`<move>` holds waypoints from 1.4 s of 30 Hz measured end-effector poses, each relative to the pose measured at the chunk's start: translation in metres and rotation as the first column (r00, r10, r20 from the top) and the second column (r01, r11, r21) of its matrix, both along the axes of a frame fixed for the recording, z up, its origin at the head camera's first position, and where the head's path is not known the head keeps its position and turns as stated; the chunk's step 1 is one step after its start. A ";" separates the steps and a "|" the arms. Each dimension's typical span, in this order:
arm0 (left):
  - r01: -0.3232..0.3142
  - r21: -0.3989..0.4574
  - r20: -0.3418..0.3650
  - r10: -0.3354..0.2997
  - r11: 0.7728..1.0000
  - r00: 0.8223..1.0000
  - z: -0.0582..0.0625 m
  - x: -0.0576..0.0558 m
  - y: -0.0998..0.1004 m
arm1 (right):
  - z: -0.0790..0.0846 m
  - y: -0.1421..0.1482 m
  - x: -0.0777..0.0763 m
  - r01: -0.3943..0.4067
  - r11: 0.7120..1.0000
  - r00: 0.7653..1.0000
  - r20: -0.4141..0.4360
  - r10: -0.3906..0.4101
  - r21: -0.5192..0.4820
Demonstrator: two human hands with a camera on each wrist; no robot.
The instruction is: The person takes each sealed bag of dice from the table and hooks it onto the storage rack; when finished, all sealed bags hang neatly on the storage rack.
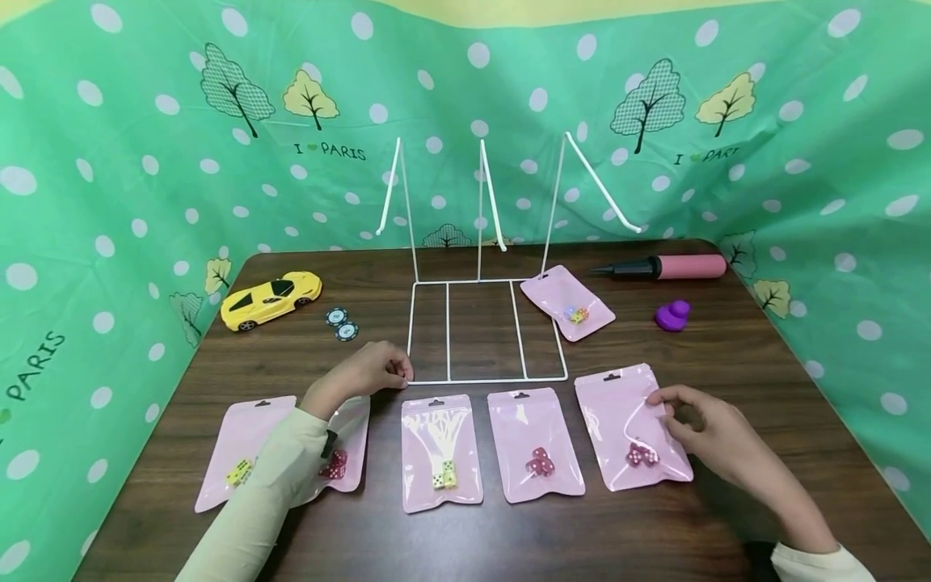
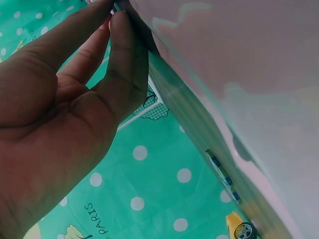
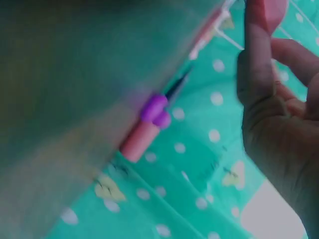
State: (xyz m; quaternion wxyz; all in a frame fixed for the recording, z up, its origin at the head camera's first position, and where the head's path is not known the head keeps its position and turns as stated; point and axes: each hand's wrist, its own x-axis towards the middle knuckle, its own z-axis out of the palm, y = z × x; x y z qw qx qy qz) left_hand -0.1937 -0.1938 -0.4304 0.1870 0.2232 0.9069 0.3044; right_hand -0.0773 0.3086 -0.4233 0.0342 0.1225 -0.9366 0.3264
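My left hand [image 1: 374, 368] pinches the near left corner of a white wire rack [image 1: 487, 381], whose three prongs rise at the back. In the left wrist view its fingertips come together at the top. My right hand [image 1: 716, 428] hovers over the right edge of a pink zip bag [image 1: 607, 420] with red dice inside. Thumb and forefinger are apart, the tips right at that edge. More pink bags lie in the row: one with red dice [image 1: 527, 420], one with pale yellow dice [image 1: 418, 420], and two at the left partly covered by my left arm.
Another pink bag [image 1: 556, 295] with coloured dice overlaps the rack's right side. A yellow toy car [image 1: 272, 299] and poker chips [image 1: 342, 323] lie left; a purple rubber duck [image 1: 672, 315] and pink hand pump [image 1: 691, 267] lie right. Polka-dot green cloth [image 1: 480, 89] hangs behind the table.
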 end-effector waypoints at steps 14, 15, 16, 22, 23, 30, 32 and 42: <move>-0.005 -0.004 0.014 0.005 1.000 1.000 0.001 0.001 0.001 | 0.075 -0.013 0.012 -0.241 0.966 0.911 -0.364 0.194 -0.089; -0.007 -0.004 0.016 0.007 1.000 1.000 0.001 0.002 0.001 | 0.080 -0.016 0.013 -0.255 0.962 0.905 -0.375 0.202 -0.097; -0.008 -0.004 0.020 0.008 1.000 1.000 0.001 0.002 0.002 | 0.085 -0.019 0.013 -0.265 0.959 0.899 -0.385 0.207 -0.104; -0.015 -0.004 0.025 0.016 1.000 1.000 0.002 0.002 0.002 | 0.107 -0.032 0.010 -0.278 0.954 0.867 -0.457 0.198 -0.114; -0.014 -0.003 0.023 0.014 1.000 1.000 0.002 0.002 0.002 | 0.110 -0.034 0.009 -0.283 0.950 0.861 -0.471 0.193 -0.129; -0.007 -0.001 0.009 0.007 1.000 1.000 0.000 0.002 0.001 | 0.125 -0.042 -0.005 -0.323 0.918 0.842 -0.513 0.168 -0.230; -0.004 -0.002 0.003 0.004 1.000 1.000 0.000 0.002 0.001 | 0.128 -0.044 -0.009 -0.315 0.915 0.846 -0.512 0.150 -0.252; -0.005 0.001 0.010 0.005 1.000 1.000 0.000 0.003 0.001 | 0.134 -0.048 -0.025 -0.197 0.933 0.914 -0.400 0.064 -0.301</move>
